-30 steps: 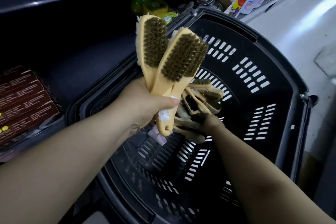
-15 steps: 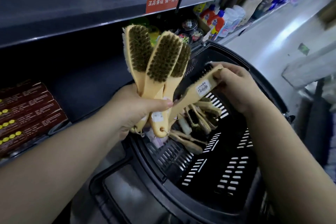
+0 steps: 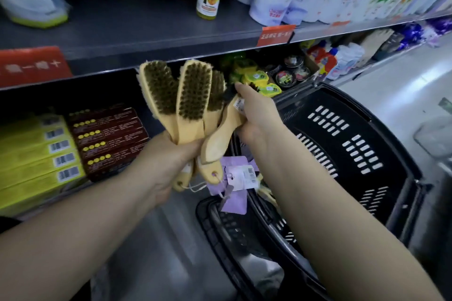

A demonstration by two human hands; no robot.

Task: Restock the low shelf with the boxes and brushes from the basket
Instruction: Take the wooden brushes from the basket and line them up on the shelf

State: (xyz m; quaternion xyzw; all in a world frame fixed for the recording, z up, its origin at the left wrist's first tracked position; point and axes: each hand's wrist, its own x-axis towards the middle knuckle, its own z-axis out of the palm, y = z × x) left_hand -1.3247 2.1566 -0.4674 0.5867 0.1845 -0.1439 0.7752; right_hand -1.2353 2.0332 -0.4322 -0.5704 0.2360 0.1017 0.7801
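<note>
Now, working left to right from where I sit. Well left of the left hand, yellow boxes (image 3: pixel 36 154) and dark red boxes (image 3: pixel 110 139) lie stacked on the low shelf (image 3: pixel 73 188); the yellow ones were out of view half a second ago, as the camera has tipped up since then.

My left hand (image 3: pixel 168 164) is curled tight round the handles of three brushes (image 3: pixel 194 95). They stand fanned and nearly upright, long axes running up from the palm, bristle faces turned toward me, handle ends with their cords hanging below the fist.

Half a second ago the fourth brush (image 3: pixel 217 142) was apart from the bunch, out over the basket. It now lies against the right side of the fan, its handle end down at the left hand's fingers, its dark bristle head up and tilted right. My right hand (image 3: pixel 259 117) pinches it near the head, fingers curled over it.

Purple tags (image 3: pixel 239 173) dangle just beneath both hands.

Right of the hands, the black basket (image 3: pixel 396 144) sits on the floor, with more brushes in it, mostly hidden under my right forearm.

Open room: a dark gap on the low shelf lies behind the fan, between the red boxes and some round tins (image 3: pixel 291 73) further right. The brush heads sit just under the upper shelf's front edge (image 3: pixel 146 56).
</note>
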